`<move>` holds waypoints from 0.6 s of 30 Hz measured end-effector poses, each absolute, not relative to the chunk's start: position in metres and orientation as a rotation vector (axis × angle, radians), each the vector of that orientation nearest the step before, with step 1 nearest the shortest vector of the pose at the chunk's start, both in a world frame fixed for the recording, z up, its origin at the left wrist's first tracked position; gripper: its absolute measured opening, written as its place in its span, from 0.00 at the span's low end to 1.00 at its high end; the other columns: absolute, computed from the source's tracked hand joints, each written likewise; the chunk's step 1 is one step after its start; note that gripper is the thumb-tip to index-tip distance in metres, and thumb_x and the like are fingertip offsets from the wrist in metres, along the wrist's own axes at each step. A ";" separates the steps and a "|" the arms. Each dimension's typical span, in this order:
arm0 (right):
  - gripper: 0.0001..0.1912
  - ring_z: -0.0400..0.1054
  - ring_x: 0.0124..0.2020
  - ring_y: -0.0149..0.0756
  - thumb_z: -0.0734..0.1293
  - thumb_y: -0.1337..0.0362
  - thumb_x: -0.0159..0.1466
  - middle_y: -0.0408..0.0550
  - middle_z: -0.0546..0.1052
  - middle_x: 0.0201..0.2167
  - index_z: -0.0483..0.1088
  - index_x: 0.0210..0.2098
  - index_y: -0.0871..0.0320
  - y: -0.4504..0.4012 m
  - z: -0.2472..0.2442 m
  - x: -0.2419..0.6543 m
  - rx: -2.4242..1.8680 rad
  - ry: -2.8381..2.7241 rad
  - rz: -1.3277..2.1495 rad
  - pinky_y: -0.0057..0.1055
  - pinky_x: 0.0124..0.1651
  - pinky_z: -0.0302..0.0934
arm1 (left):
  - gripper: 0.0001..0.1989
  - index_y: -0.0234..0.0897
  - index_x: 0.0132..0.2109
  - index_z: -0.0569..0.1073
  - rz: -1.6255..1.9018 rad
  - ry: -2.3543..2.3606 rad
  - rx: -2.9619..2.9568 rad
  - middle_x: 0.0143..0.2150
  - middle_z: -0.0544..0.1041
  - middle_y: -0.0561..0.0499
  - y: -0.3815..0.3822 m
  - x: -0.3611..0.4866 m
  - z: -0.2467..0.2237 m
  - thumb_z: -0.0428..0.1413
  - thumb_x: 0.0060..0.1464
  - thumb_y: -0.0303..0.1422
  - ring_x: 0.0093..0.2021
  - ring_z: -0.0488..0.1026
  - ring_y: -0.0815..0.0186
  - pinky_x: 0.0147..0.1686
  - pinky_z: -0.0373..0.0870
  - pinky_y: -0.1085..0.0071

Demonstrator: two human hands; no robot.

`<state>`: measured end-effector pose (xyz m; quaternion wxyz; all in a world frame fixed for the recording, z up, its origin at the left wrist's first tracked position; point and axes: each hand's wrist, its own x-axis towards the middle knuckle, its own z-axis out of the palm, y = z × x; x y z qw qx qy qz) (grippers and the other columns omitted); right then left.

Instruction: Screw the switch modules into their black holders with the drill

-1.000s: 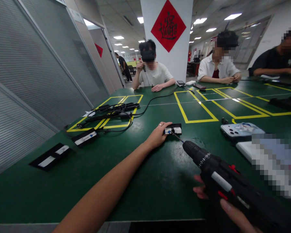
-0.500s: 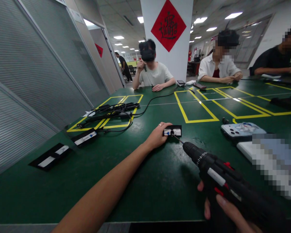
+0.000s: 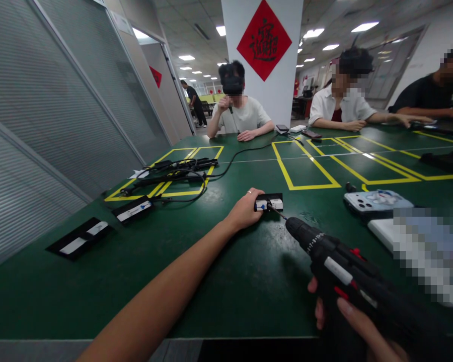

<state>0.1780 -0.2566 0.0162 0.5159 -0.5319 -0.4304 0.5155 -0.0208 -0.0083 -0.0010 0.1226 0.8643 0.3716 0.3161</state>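
Table (image 3: 241, 291) with a green top takes most of the lower view, and yellow tape (image 3: 313, 188) marks rectangles on its farther part. A tangle of black cables (image 3: 173, 176) lies at the left, partly over the tape. Next in size comes a black cordless drill (image 3: 340, 266); the right hand (image 3: 362, 324) grasps its handle with curled fingers, the thumb on the near side. Whether the trigger is pressed, I cannot tell. The left forearm reaches long and almost straight over the table, and the left hand (image 3: 247, 210) holds the left end of the workpiece, its fingertips partly hidden. Two dark plates (image 3: 86, 239) lie apart from the hands, on the left. The workpiece, a small black plate with white strips (image 3: 276, 203), is on the table in front of the drill. Smallest is the driver bit (image 3: 278, 212), whose tip meets, or almost meets, the middle of this piece. I judge the step is turning a screw, though no screw can be made out. Next move seems to call for a straight bit and a firmly pinned piece.
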 end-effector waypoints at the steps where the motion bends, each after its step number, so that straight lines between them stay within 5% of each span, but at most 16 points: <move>1: 0.14 0.72 0.26 0.40 0.61 0.54 0.61 0.50 0.78 0.26 0.73 0.38 0.56 -0.257 0.017 0.176 -1.255 -0.988 1.251 0.31 0.31 0.66 | 0.21 0.37 0.50 0.64 0.923 1.091 2.525 0.46 0.67 0.46 -0.009 -0.021 -0.001 0.53 0.46 0.25 0.44 0.68 0.60 0.47 0.67 0.63; 8: 0.12 0.70 0.24 0.36 0.63 0.56 0.60 0.48 0.77 0.23 0.75 0.33 0.54 -0.256 0.031 0.164 -1.219 -0.910 1.183 0.26 0.27 0.65 | 0.19 0.37 0.48 0.64 0.894 1.102 2.549 0.44 0.67 0.47 -0.011 -0.022 0.001 0.52 0.46 0.24 0.43 0.68 0.61 0.45 0.68 0.65; 18: 0.12 0.71 0.26 0.37 0.63 0.55 0.60 0.45 0.77 0.25 0.70 0.39 0.53 -0.256 0.006 0.184 -1.264 -1.069 1.203 0.28 0.30 0.65 | 0.22 0.36 0.49 0.63 0.907 1.066 2.544 0.45 0.67 0.47 -0.013 -0.023 0.004 0.52 0.44 0.22 0.45 0.67 0.62 0.47 0.66 0.65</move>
